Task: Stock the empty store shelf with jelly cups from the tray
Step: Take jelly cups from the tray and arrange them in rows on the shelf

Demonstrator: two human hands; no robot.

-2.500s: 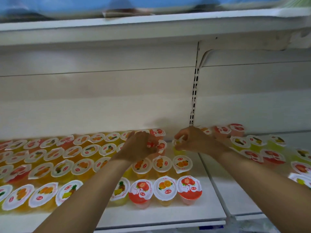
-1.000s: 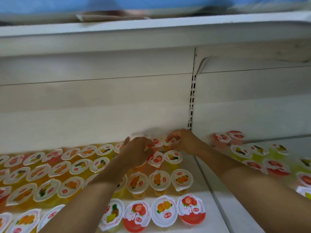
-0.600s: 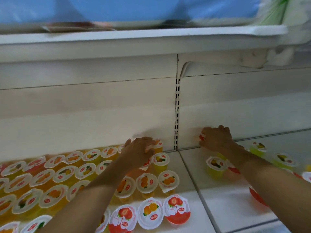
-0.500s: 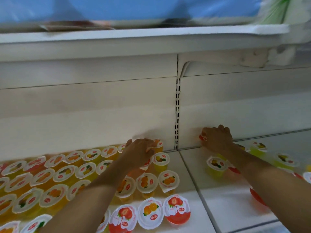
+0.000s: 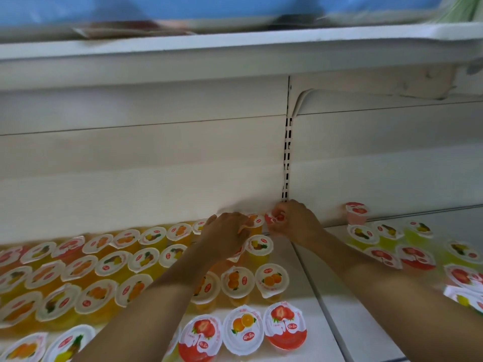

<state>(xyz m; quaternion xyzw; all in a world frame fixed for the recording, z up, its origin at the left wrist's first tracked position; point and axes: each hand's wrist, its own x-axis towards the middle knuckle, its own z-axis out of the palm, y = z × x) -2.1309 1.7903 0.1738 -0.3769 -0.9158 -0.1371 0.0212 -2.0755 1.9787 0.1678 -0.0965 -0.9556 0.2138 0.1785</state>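
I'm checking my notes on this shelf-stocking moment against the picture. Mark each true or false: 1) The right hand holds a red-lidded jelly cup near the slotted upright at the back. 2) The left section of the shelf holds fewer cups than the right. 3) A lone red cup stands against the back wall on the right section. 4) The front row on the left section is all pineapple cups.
1) True: the right hand pinches a red-lidded cup just below the slotted upright.
2) False: the left section is packed in rows; the right section holds a loose scatter.
3) True: the lone red cup stands there.
4) False: strawberry and orange lids show in front.
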